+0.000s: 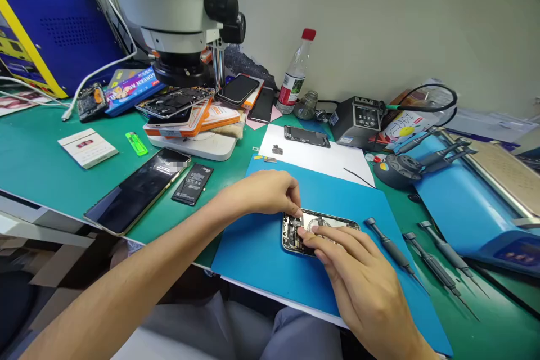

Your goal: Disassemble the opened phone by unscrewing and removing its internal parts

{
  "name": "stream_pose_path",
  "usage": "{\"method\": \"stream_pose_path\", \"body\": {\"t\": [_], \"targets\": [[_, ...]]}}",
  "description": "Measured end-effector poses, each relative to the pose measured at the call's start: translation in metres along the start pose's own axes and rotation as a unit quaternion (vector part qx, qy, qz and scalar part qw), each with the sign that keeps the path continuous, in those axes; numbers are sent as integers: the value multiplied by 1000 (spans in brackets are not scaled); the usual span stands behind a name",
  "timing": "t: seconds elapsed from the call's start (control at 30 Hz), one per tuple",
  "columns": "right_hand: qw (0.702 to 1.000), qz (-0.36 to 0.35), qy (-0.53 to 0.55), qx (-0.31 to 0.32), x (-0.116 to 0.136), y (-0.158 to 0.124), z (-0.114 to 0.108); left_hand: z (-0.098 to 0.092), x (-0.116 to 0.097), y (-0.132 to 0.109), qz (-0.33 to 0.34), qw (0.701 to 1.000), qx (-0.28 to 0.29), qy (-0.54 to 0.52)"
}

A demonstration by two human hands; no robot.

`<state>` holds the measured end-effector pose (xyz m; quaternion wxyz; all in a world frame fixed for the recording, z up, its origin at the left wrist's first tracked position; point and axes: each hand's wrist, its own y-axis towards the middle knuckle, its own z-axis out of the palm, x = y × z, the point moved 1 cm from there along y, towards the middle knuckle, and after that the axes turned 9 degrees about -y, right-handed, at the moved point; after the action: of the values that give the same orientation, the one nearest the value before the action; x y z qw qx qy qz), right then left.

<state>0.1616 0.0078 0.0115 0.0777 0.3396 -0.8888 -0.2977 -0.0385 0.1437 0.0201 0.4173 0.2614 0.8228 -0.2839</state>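
Note:
An opened smartphone [311, 219], its inner parts exposed, lies on a blue mat [253, 247]. My left hand [270, 191] comes in over the phone's upper left corner, thumb and fingers pinched at the parts there. Whatever sits between those fingertips is too small and hidden to make out. Stretched across the phone from the lower right is my right hand [367, 278]; its fingers are extended, with fingertips touching the inner parts beside the left hand. It covers much of the phone's right and lower side. A precision screwdriver [392, 247] rests just right of this hand.
Two more screwdrivers [436, 267] lie farther right, near a blue device [472, 202]. White paper [270, 138] behind the mat carries a dark phone part [307, 136]. To the left are a battery [193, 184], another phone [139, 188] and a microscope [181, 11] over stacked phones.

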Motion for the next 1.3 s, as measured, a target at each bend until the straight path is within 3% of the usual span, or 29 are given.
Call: {"method": "stream_pose_path", "body": {"t": [0.17, 0.3, 0.37, 0.47, 0.53, 0.63, 0.7, 0.77, 0.9, 1.03, 1.1, 1.2, 1.23, 1.3], "targets": [[1000, 11, 12, 2, -1, -1, -1, 0, 0, 0, 2, 1000, 5, 4], [996, 86, 4, 31, -19, -12, -10, 0, -2, -2, 6, 1000, 2, 17], [988, 133, -44, 69, -32, -21, -19, 1, -4, -3, 9, 1000, 1, 28], [975, 139, -72, 160, -47, -32, -28, 1, -7, -4, 14, 999, -12, 50], [971, 141, -68, 182, -50, -36, -30, 2, -11, -9, 16, 996, -44, 71], [967, 176, -73, 170, -43, -36, -23, 6, -21, -25, 11, 981, -151, 122], [963, 206, -80, 152, -33, -35, -14, 15, -31, -40, 0, 958, -235, 166], [959, 234, -83, 133, -20, -32, -3, 31, -39, -55, -13, 939, -277, 201], [953, 280, -54, 103, 3, -24, 6, 71, -39, -73, -43, 930, -276, 240], [950, 292, 48, 101, 7, -24, -6, 100, -26, -77, -18, 917, -297, 266], [914, 339, 195, 107, 0, -28, -13, 111, -24, -77, 5, 902, -326, 281], [805, 431, 400, 82, -15, -35, -15, 130, -28, -75, 13, 879, -350, 322], [786, 450, 419, 70, -20, -37, -13, 136, -31, -74, 9, 875, -352, 333], [777, 465, 420, 54, -28, -39, -9, 148, -35, -70, -1, 868, -352, 350]]}}
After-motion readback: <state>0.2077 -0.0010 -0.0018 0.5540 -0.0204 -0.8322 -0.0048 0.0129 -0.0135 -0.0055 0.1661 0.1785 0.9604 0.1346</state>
